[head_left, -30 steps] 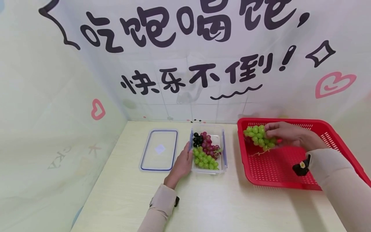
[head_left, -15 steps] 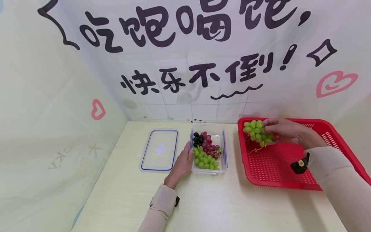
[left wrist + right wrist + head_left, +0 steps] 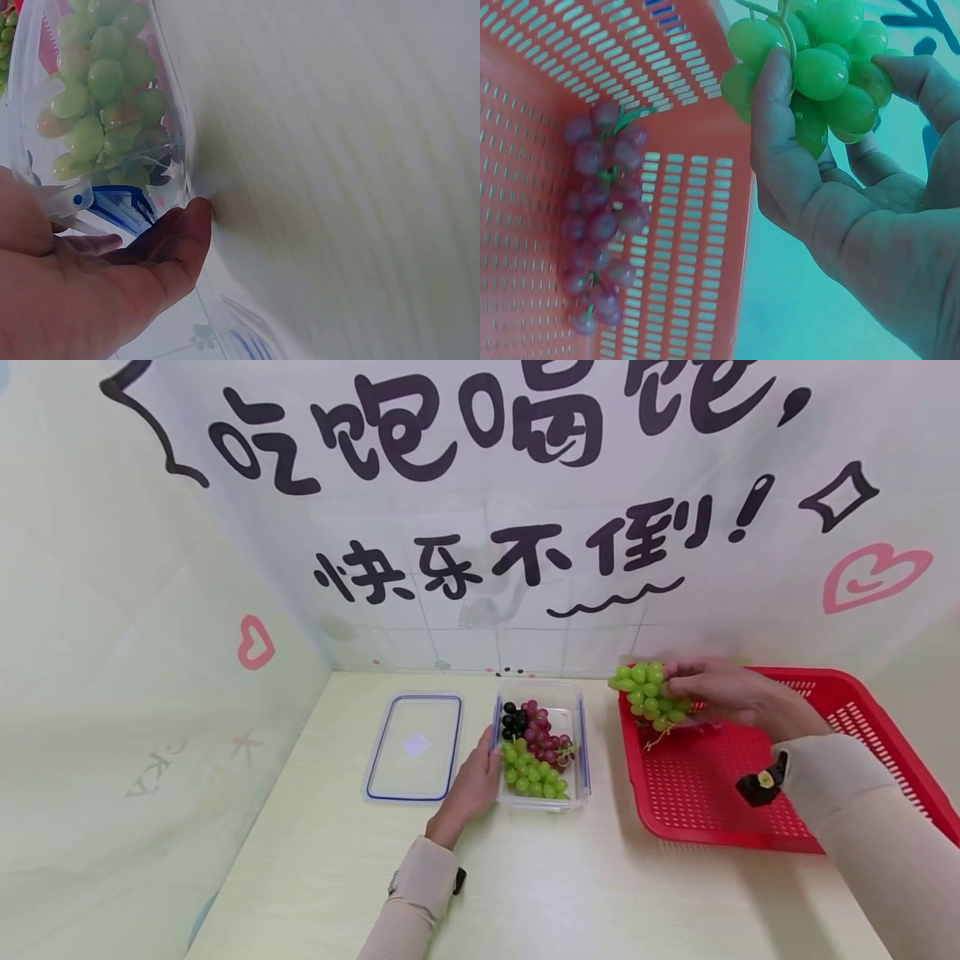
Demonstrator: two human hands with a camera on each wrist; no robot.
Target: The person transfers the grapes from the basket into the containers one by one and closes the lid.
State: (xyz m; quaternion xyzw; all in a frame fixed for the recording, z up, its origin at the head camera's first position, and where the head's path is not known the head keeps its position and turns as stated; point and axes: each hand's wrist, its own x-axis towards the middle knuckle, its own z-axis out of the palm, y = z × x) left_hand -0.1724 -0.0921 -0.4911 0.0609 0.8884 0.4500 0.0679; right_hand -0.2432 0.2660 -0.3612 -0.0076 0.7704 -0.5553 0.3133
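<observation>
A bunch of green grapes (image 3: 648,695) with a thin bare stem hangs from my right hand (image 3: 723,693), pinched between thumb and fingers over the left rim of the red basket (image 3: 720,839). My left hand (image 3: 471,781) rests against the left wall of a clear lidless container (image 3: 561,697); in the left wrist view its fingers (image 3: 184,251) lie beside a blue-edged latch (image 3: 120,206). Inside the container are black grapes (image 3: 513,722), purple-red grapes (image 3: 543,735) and another green bunch (image 3: 532,772). A purple-red bunch (image 3: 604,217) lies in the basket in the right wrist view.
On the pale table (image 3: 525,885), left of the container, a clear lid with a blue seal (image 3: 420,714) lies flat. A patterned white curtain (image 3: 465,643) stands behind the table and continues along the left side.
My right hand has raised the green grapes slightly and carried them left, from inside the basket to its left rim. My left hand and the container stay in place.
</observation>
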